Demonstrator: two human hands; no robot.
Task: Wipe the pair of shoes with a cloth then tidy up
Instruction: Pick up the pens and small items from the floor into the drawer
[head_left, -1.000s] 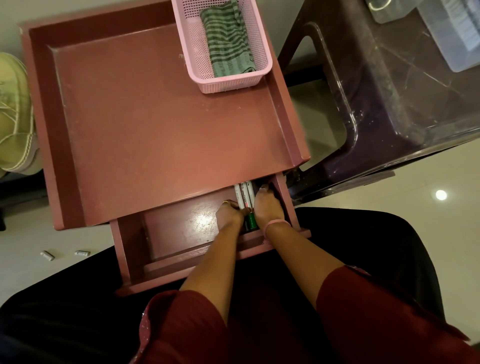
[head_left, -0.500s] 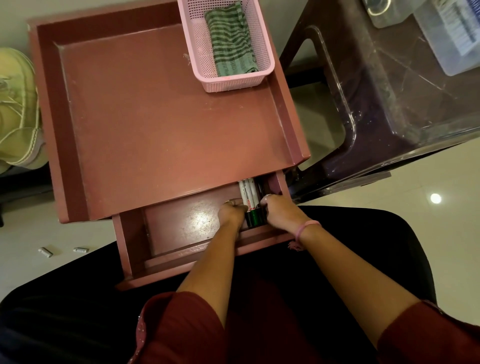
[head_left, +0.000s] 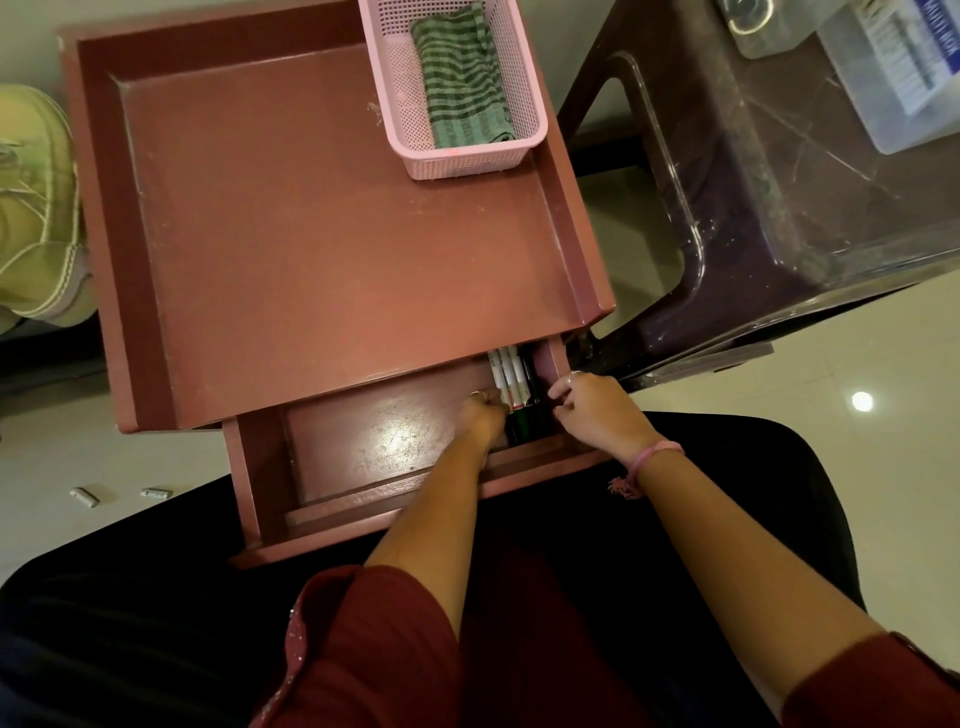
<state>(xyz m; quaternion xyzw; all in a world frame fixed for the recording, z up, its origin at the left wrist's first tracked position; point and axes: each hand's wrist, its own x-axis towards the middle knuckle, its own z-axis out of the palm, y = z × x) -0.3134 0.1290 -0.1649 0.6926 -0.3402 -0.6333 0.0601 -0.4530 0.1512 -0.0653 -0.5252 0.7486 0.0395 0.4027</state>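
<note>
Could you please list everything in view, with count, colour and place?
table: one, reddish-brown, centre, raised rim
drawer: one, reddish-brown, pulled open below the table's near edge
markers: several, white with green and dark ends, right end of the drawer
basket: one, pink, far right corner of the table
cloth: one, green striped, folded in the basket
shoe: one in view, pale yellow-green, left of the table
stool: one, dark brown, right of the table
boxes: two, clear, on the stool
bits: two, small, grey, on the floor at left
left hand: in the drawer, fingers curled at the markers
right hand: at the drawer's right wall, fingers curled
</note>
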